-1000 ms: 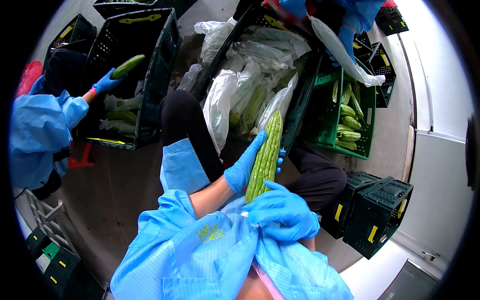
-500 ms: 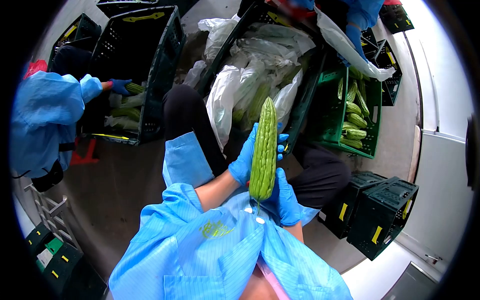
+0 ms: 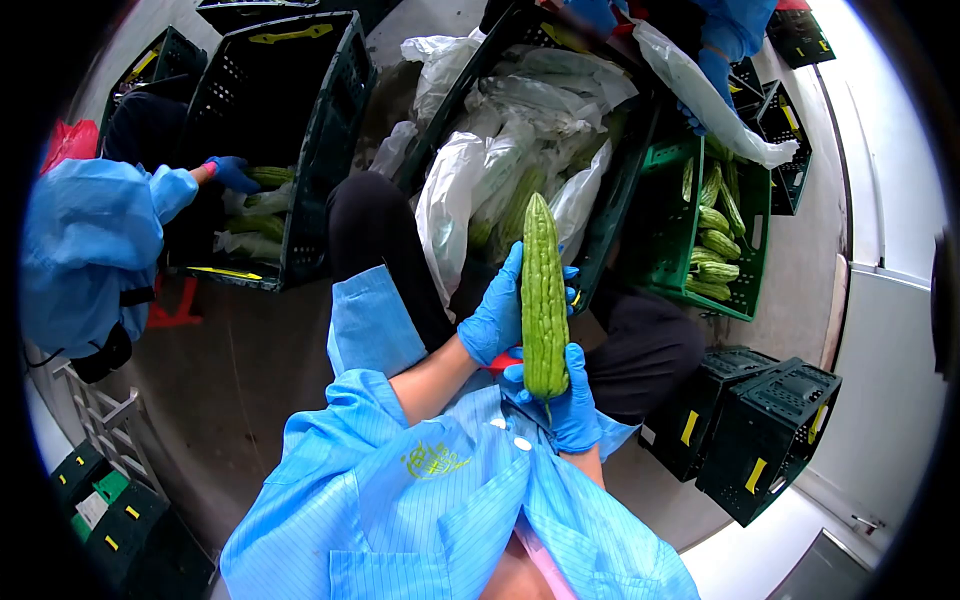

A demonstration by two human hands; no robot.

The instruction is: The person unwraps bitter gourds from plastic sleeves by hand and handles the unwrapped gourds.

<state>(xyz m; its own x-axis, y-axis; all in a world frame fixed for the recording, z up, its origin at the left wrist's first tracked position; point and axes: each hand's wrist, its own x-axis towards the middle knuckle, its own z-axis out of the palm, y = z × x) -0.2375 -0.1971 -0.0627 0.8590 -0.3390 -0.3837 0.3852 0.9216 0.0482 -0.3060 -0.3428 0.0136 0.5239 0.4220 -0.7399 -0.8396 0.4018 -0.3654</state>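
A long green bitter melon (image 3: 544, 300) with a bumpy skin stands nearly upright before my chest, its thin stem end pointing towards me. My left hand (image 3: 494, 318), in a blue glove, is closed round its left side, and its fingertips show past the right side. Lower down, my gloved right hand (image 3: 573, 408) grips the stem end, thumb along the right side. A small red object (image 3: 503, 362) shows between my hands, mostly hidden; I cannot make out what it is. Beyond the melon is a dark crate (image 3: 600, 245) of bitter melons in white plastic wrapping (image 3: 455, 195).
At right a green crate (image 3: 668, 160) holds several bare bitter melons. A co-worker's gloved hand (image 3: 232, 174) reaches into a dark crate (image 3: 340, 130) at left. Another person's gloved hand (image 3: 715, 75) is beside white wrapping at top right. Dark crates (image 3: 765, 420) stand at lower right.
The bitter melon has shifted slightly right and turned more upright. My right hand has come up round its stem end, and the red object shows more. The left co-worker's hand has moved slightly left.
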